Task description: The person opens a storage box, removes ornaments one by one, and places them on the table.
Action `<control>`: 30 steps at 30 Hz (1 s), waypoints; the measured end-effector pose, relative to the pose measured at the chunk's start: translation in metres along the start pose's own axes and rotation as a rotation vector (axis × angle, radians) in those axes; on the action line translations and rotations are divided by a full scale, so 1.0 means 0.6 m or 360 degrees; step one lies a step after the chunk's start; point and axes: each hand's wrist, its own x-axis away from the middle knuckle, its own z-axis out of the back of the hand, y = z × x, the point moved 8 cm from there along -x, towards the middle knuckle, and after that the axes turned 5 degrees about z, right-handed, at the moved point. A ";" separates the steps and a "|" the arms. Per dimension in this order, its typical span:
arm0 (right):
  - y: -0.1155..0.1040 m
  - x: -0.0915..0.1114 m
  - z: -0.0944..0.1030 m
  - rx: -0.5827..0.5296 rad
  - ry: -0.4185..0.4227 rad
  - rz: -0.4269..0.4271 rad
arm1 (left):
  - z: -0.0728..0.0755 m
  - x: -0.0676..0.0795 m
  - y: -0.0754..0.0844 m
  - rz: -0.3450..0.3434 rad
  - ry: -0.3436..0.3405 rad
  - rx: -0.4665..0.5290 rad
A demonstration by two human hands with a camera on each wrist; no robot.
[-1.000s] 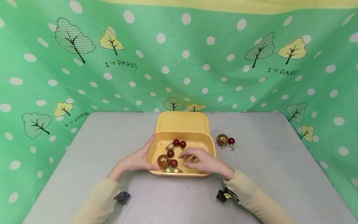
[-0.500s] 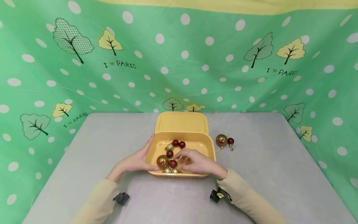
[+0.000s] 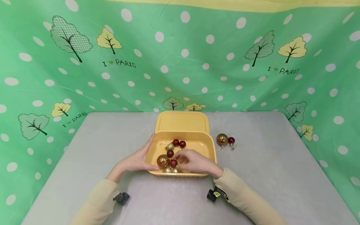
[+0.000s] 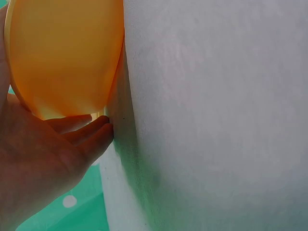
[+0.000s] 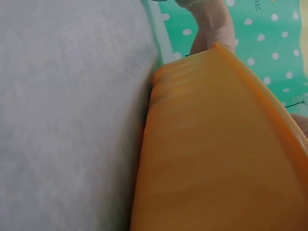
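A yellow plastic box (image 3: pixel 211 150) stands on the table with several small Christmas baubles inside. My left hand (image 3: pixel 137 160) holds its left end, thumb over the front rim and fingers along the outer side wall. Inside the box, my right hand (image 3: pixel 194 161) has its thumb and fingertips about a red bauble (image 3: pixel 173 163). Nearby lie a large gold bauble (image 3: pixel 162 161), a dark red bauble (image 3: pixel 170 153) and glittery gold baubles (image 3: pixel 167 169). Two more red baubles (image 3: pixel 182 144) lie towards the back. Both wrist views mostly show the box's outer walls; the right hand's fingertips are hidden there.
Behind the box its yellow lid (image 3: pixel 182 122) stands or lies against the back rim. To the right, a gold bauble (image 3: pixel 222 139) and a small red bauble (image 3: pixel 231 140) rest on the grey table (image 3: pixel 253 193). A green dotted cloth (image 3: pixel 185 62) hangs behind the table.
My right hand has moved left inside the box, and its thumb and fingers have closed in on the red bauble. The left hand has stayed on the box.
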 end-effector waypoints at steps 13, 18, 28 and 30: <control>0.010 -0.014 -0.009 0.0032 -0.0089 -0.0063 | 0.000 0.000 0.001 0.0016 -0.0011 -0.0006; 0.009 -0.018 -0.012 -0.0009 -0.0099 -0.0039 | 0.001 0.001 0.003 0.0029 -0.0011 0.0022; 0.012 -0.015 -0.010 -0.0173 -0.0069 -0.0031 | 0.000 -0.002 0.001 0.0021 -0.0010 -0.0001; 0.011 -0.013 -0.009 -0.0212 -0.0068 -0.0024 | -0.001 -0.003 0.001 0.0017 -0.0013 0.0005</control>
